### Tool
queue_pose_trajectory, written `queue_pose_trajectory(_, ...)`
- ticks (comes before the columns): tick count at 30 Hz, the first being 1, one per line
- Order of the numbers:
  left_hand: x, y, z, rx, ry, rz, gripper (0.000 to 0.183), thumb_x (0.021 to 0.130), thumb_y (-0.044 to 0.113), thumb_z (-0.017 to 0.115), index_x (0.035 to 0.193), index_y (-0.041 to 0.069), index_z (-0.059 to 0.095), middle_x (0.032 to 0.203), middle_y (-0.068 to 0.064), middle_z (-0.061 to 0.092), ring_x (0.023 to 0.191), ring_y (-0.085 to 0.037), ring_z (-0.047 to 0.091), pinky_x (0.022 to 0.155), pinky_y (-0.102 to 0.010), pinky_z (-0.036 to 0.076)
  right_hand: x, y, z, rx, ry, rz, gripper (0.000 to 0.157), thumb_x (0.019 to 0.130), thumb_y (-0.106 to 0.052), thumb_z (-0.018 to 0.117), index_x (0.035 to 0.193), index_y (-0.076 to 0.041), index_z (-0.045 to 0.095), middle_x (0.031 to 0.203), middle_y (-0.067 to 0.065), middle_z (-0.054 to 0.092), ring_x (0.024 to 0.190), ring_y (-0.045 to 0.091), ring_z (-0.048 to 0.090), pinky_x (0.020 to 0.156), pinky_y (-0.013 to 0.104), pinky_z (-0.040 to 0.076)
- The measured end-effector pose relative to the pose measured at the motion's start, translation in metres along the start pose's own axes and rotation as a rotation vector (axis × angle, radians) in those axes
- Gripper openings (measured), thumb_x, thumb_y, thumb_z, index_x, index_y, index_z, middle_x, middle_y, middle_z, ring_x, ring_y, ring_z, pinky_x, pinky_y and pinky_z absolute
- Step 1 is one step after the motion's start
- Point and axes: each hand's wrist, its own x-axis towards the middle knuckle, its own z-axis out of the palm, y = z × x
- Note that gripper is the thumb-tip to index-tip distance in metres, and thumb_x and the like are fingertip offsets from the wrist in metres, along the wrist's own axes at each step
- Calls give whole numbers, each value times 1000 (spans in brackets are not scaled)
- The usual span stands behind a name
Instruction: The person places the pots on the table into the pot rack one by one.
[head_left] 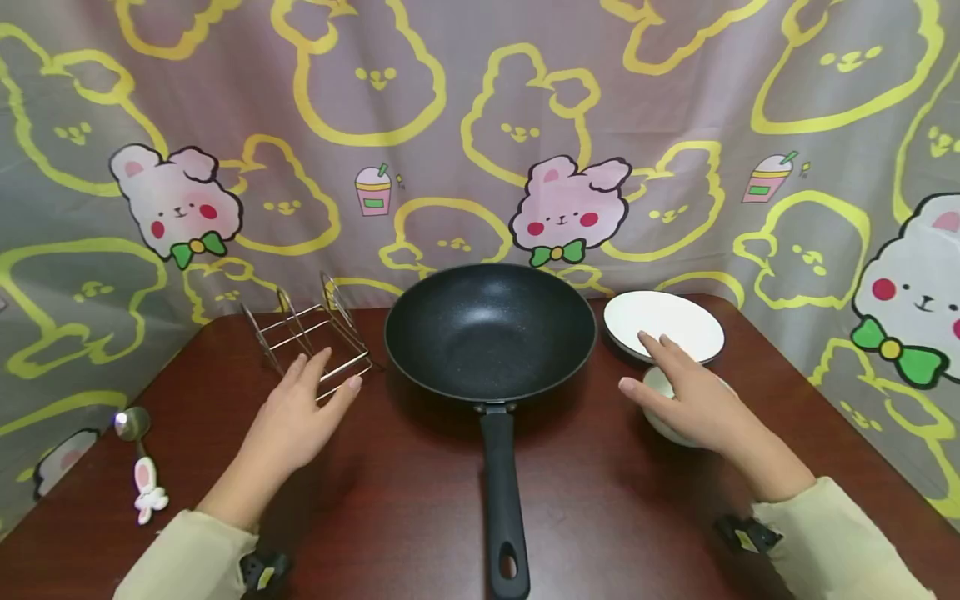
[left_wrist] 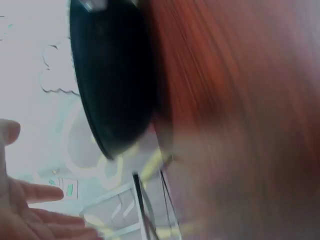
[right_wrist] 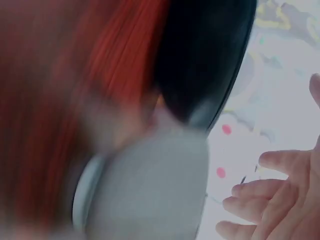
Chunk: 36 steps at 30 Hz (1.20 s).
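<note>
A black frying pan [head_left: 491,333] lies in the middle of the table, its long handle [head_left: 504,500] pointing toward me. Just in front of a wire rack [head_left: 296,315], my left hand [head_left: 292,421] is held with fingers extended and nothing in its grasp. On the other side, my right hand [head_left: 697,404] spreads over a white bowl [head_left: 663,425] and partly hides it. The right wrist view shows the bowl [right_wrist: 150,190] beside that hand [right_wrist: 285,200], whose fingers hold nothing. Behind the bowl, a white plate [head_left: 652,312] with a dark underside overlaps my right fingertips.
A spoon [head_left: 146,479] with a white rabbit handle lies near the left edge of the brown table [head_left: 405,517]. A curtain [head_left: 465,108] with cartoon rabbits and yellow outlines hangs behind the table and along both sides.
</note>
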Motion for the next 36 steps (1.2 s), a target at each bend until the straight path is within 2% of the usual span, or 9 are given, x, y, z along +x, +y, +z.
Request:
queue_pose_trajectory(4,-8,12,6,-248,21,31,53,94,36,49,133,2,44,131,-26,49,117,-40,50,96,-53,41,-13,-20,8,154,20,-68,67,92,-46,48,144,-8,30,144,20,36,127,40,40,98,58,35)
queue_pose_trajectory(6,-11,18,11,-359,13,34,45,94,29,51,129,1,49,124,-24,55,111,-36,57,93,-48,45,-18,-28,12,281,-12,-83,60,94,-42,48,142,-8,34,141,17,42,124,37,45,96,55,39)
queue_pose_trajectory(11,-16,35,26,-677,-57,-8,32,94,14,51,121,-3,54,117,-21,59,105,-29,60,88,-35,50,-22,-40,23,647,-177,-110,48,97,-31,44,136,-2,40,134,20,48,122,36,47,94,40,46)
queue_pose_trajectory(15,-17,47,37,-921,-147,-83,30,95,10,47,118,-7,53,116,-21,58,104,-26,60,88,-35,51,-24,-44,35,969,-352,-99,51,99,-27,41,135,7,35,134,27,45,122,32,48,96,29,45)
queue_pose_trajectory(18,-17,53,44,-1027,-220,-108,31,95,11,45,117,-10,51,113,-21,59,104,-26,60,90,-37,50,-25,-48,45,1187,-459,-61,54,99,-27,40,135,11,31,131,23,49,118,23,53,97,30,45)
queue_pose_trajectory(21,-17,57,52,-1100,-301,-106,37,95,15,44,120,-12,48,114,-22,58,106,-30,59,90,-36,50,-26,-55,54,1338,-515,-39,52,99,-26,41,134,12,34,125,16,56,113,20,57,96,33,46)
queue_pose_trajectory(26,-17,64,65,-1227,-417,-98,44,95,19,43,122,-15,43,115,-24,56,104,-27,60,88,-32,50,-28,-68,64,1472,-590,-13,46,99,-26,38,131,7,39,119,12,60,111,21,57,95,32,46)
queue_pose_trajectory(29,-18,70,74,-1295,-468,-118,43,94,19,44,122,-14,44,110,-17,60,98,-20,62,86,-30,51,-30,-75,70,1516,-632,20,47,99,-27,37,131,6,38,116,10,61,109,20,58,95,31,46)
queue_pose_trajectory(36,-21,84,88,-1385,-525,-140,34,93,17,44,116,-9,46,97,-4,59,84,-11,61,82,-28,51,-35,-88,86,1577,-741,52,37,99,-29,34,121,-3,49,108,4,64,102,17,59,92,31,47)
